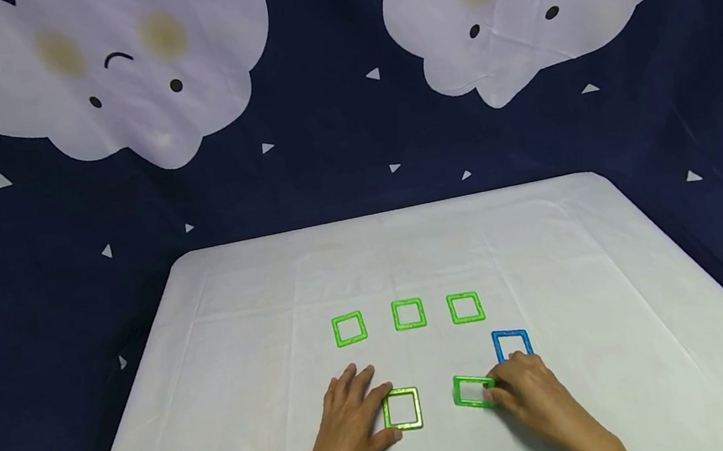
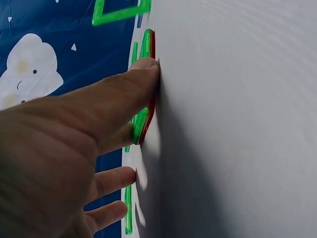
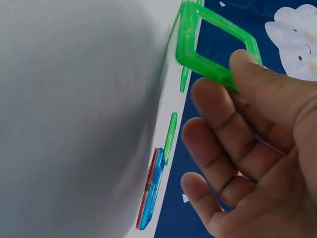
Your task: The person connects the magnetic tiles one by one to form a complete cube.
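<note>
My left hand point(image 1: 349, 422) holds a green square magnetic tile point(image 1: 418, 408) flat on the white table, thumb at its near corner and index finger at its far one. In the left wrist view a red tile point(image 2: 149, 119) shows directly under that green one. My right hand point(image 1: 533, 391) pinches another green square tile point(image 3: 187, 42) by one side between thumb and fingers. That tile is tilted and raised off the table, to the right of the left hand's stack. Just beyond the right hand lies a blue square tile point(image 1: 509, 333), partly hidden by the fingers; the right wrist view shows red beneath it.
Farther back, three green square tiles, left point(image 1: 336, 332), middle point(image 1: 411, 326) and right point(image 1: 467, 319), lie in a row on the white-covered table point(image 1: 254, 397). Behind the table hangs a dark blue cloth point(image 1: 340, 174) with clouds and small triangles.
</note>
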`<state>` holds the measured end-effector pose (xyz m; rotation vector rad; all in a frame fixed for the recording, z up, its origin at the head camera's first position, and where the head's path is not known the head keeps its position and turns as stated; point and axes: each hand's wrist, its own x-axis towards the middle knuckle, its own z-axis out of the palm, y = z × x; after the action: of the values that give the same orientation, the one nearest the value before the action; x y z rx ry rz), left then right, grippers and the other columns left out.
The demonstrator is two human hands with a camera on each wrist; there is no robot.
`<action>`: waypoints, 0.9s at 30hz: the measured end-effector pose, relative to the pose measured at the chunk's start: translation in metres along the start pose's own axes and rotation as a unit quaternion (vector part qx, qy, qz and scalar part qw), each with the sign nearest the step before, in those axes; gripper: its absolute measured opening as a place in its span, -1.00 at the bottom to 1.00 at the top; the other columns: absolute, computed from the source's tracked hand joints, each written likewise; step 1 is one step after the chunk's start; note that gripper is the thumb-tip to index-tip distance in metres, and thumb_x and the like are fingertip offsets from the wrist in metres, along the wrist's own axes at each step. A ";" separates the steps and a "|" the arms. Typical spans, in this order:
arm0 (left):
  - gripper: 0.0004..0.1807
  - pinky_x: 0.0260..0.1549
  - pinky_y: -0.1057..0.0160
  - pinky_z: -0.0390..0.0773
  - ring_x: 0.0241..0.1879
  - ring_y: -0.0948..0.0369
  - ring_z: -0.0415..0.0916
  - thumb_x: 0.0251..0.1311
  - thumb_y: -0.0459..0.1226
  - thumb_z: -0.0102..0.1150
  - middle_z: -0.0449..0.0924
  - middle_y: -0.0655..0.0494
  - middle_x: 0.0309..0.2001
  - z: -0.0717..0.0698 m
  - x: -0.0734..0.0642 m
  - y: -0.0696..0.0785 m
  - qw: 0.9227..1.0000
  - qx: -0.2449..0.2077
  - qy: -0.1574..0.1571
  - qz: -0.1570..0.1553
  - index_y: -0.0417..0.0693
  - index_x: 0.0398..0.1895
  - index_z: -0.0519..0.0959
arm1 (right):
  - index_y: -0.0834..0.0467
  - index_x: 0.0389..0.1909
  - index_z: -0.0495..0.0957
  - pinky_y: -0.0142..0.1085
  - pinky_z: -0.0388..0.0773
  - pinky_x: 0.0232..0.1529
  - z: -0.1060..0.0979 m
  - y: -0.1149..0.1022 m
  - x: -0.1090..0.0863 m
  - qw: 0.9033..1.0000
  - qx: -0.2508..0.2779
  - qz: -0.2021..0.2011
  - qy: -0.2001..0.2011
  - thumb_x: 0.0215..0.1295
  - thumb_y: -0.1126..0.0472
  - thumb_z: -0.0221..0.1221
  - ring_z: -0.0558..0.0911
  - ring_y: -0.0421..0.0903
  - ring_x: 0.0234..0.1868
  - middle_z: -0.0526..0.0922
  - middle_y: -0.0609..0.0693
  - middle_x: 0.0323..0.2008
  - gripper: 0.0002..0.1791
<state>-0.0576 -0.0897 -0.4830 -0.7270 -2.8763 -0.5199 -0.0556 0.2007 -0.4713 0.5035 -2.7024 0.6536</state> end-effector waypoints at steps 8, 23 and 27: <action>-0.33 0.25 -0.22 0.16 0.37 -0.12 0.14 -0.12 0.12 0.34 0.37 -0.07 0.27 0.001 0.007 0.006 0.999 -0.021 -0.027 -0.019 0.10 0.11 0.51 | -0.02 -0.56 0.59 -0.08 0.43 0.05 -0.006 0.000 0.006 0.999 0.032 0.022 0.015 -0.21 0.23 0.46 0.64 -0.06 -0.15 0.65 -0.25 -0.49 -0.78; -0.32 0.23 -0.19 0.22 0.35 -0.10 0.17 -0.16 0.13 0.35 0.38 -0.05 0.25 0.008 0.012 0.016 1.000 -0.010 -0.017 0.010 0.09 0.09 0.52 | 0.07 -0.50 0.64 -0.35 0.24 -0.09 -0.006 0.001 0.018 0.990 0.044 -0.055 0.118 -0.25 0.28 0.47 0.46 -0.32 -0.37 0.66 -0.23 -0.49 -0.77; -0.31 0.25 -0.18 0.20 0.37 -0.08 0.15 -0.14 0.15 0.33 0.37 -0.03 0.27 0.009 0.013 0.018 1.000 -0.010 -0.028 0.004 0.10 0.11 0.50 | 0.04 -0.50 0.62 -0.31 0.22 -0.12 -0.004 -0.001 0.022 0.989 0.057 -0.050 0.126 -0.25 0.28 0.47 0.44 -0.28 -0.33 0.63 -0.23 -0.48 -0.75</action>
<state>-0.0607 -0.0660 -0.4836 -0.7691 -2.9225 -0.5372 -0.0735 0.1962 -0.4588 0.5416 -2.3971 0.7912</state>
